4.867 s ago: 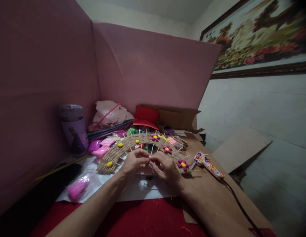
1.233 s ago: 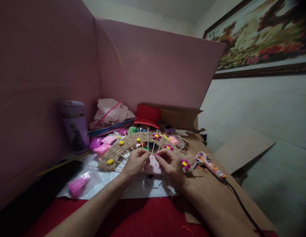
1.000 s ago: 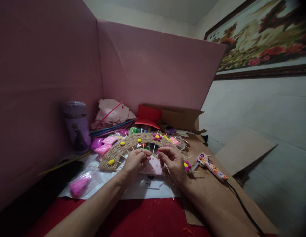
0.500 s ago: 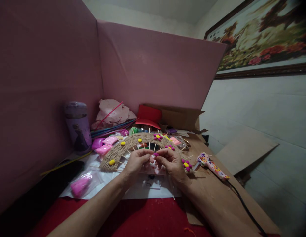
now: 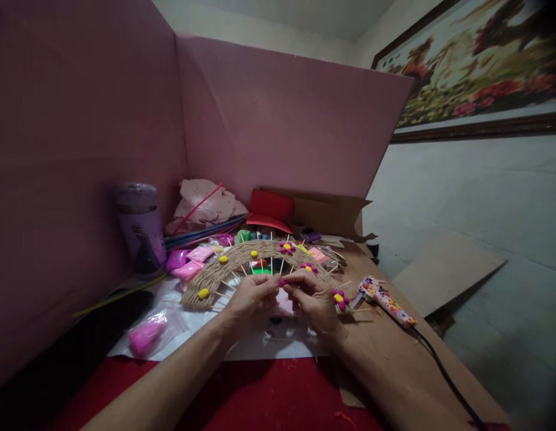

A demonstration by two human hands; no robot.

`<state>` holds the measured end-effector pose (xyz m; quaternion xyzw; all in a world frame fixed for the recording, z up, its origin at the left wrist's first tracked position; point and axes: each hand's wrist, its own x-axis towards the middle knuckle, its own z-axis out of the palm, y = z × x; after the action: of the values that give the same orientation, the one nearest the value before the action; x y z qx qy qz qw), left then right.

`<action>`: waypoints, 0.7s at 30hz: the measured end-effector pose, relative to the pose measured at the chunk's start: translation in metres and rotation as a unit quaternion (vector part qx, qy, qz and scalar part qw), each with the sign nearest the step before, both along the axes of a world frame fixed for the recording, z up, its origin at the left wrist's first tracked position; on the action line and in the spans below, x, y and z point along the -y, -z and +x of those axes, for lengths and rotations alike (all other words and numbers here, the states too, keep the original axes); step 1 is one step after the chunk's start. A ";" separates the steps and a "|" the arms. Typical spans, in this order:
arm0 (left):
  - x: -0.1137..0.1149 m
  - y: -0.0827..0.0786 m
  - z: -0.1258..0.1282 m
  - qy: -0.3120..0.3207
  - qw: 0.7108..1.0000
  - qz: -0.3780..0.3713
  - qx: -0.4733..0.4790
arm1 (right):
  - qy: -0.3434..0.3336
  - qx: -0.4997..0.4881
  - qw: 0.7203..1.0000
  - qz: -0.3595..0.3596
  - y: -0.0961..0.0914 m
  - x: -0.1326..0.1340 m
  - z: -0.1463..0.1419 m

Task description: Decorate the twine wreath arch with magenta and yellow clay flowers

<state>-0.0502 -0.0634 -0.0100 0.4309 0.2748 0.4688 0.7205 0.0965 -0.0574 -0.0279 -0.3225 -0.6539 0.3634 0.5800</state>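
The right hand point(image 5: 314, 300) pinches a small magenta clay piece point(image 5: 283, 281) at its fingertips. The left hand point(image 5: 252, 296) is curled with its fingertips meeting the same spot, but it is not clear whether it also grips the piece. The piece is held just above the bench, in front of a half-ring arch wrapped in tan twine with thin wooden sticks fanning through it point(image 5: 235, 258). The arch carries yellow clay dots and a magenta clay flower with a yellow centre point(image 5: 339, 297) beside the right hand. It lies on a white sheet point(image 5: 192, 326) spread over a bench with a red surface point(image 5: 260, 395). To the right, a flower-patterned glue gun point(image 5: 384, 300) rests on brown cardboard point(image 5: 385, 353). On the left are a clear bag of pink clay point(image 5: 145, 338) and a purple tumbler point(image 5: 140, 230). A folded pink cardboard screen point(image 5: 282, 120) stands behind, with a pale wall and a framed floral picture point(image 5: 475, 66) to the right.
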 end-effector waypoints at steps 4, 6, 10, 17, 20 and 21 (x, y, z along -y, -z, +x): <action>0.000 0.002 -0.001 -0.002 1.000 0.000 -0.019 | 0.031 0.046 0.997 0.058 0.000 0.000 0.002; 0.000 0.002 -0.001 -0.008 1.000 0.000 -0.016 | 0.043 0.061 0.994 0.079 -0.001 0.000 0.003; 0.001 -0.001 -0.001 -0.010 0.999 0.003 -0.032 | 0.067 0.085 0.988 0.114 -0.003 0.002 0.002; 0.003 -0.003 -0.001 0.002 0.999 -0.014 -0.042 | 0.067 0.117 0.983 0.127 -0.002 0.002 0.003; 0.004 -0.003 -0.001 0.013 0.999 -0.016 -0.049 | 0.078 0.127 0.981 0.125 -0.001 0.002 0.004; 0.004 -0.003 -0.001 0.008 0.999 -0.014 -0.049 | 0.078 0.129 0.981 0.124 -0.001 0.002 0.004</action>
<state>-0.0508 -0.0675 -0.0072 0.4455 0.3123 0.4376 0.7158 0.1006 -0.0595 -0.0268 -0.3425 -0.7362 0.1884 0.5525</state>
